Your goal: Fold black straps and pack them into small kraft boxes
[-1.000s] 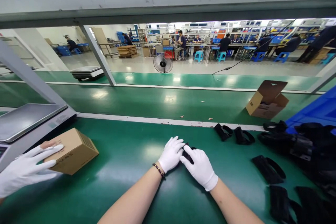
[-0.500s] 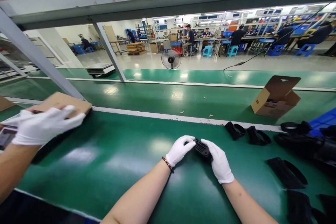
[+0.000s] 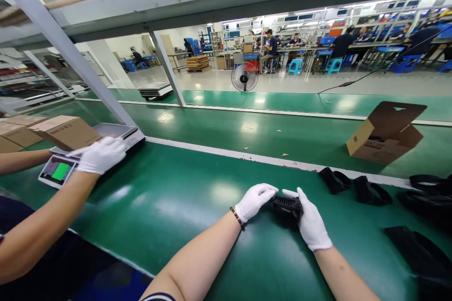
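Both my hands wear white gloves and rest on the green conveyor belt [image 3: 183, 197]. My left hand [image 3: 254, 201] grips the left end of a small black ribbed part [image 3: 287, 205]. My right hand [image 3: 310, 222] holds its right end, fingers lying over the top. The part sits low against the belt between them. A beaded bracelet is on my left wrist.
A co-worker's gloved hand [image 3: 100, 155] rests by a brown carton [image 3: 65, 131] on a weighing scale [image 3: 60, 170] at the left. Several black parts [image 3: 369, 190] lie on the belt to the right. An open cardboard box [image 3: 386, 134] stands on the far belt. A fan and seated workers are beyond.
The co-worker lifted the brown carton from the belt onto the scale. My hands turned the black part so its ribbed face shows. The view swung left.
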`<state>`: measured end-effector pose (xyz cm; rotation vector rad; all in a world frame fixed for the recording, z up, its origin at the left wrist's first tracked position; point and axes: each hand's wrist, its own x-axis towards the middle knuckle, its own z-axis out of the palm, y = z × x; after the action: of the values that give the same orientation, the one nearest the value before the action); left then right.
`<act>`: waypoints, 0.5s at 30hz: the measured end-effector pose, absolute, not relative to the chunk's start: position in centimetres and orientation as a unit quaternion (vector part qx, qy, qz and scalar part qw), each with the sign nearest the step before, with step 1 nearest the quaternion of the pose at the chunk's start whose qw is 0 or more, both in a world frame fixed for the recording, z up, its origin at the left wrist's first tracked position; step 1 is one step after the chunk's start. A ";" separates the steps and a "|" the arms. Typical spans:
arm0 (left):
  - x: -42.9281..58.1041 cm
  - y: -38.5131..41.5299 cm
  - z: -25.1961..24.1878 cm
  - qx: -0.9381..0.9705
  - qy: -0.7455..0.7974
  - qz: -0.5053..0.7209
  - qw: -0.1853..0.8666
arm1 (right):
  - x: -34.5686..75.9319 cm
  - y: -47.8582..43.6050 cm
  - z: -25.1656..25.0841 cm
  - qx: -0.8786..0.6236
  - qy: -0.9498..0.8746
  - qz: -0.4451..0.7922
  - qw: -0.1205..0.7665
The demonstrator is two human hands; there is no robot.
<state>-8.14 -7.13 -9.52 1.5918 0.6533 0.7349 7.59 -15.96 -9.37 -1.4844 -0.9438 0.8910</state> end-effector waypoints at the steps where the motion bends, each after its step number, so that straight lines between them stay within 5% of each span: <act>1: -8.1 -7.2 -9.5 0.681 0.280 0.318 0.598 | 7.6 -15.9 -9.2 -0.628 -0.400 0.374 0.552; 15: -8.0 -7.2 -9.5 0.680 0.319 0.318 0.579 | 7.7 -15.6 -9.9 -0.598 -0.371 0.400 0.587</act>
<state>-8.01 -7.25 -9.48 1.5904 0.7461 0.7438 7.65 -15.61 -9.94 -1.3930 -0.8641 0.9322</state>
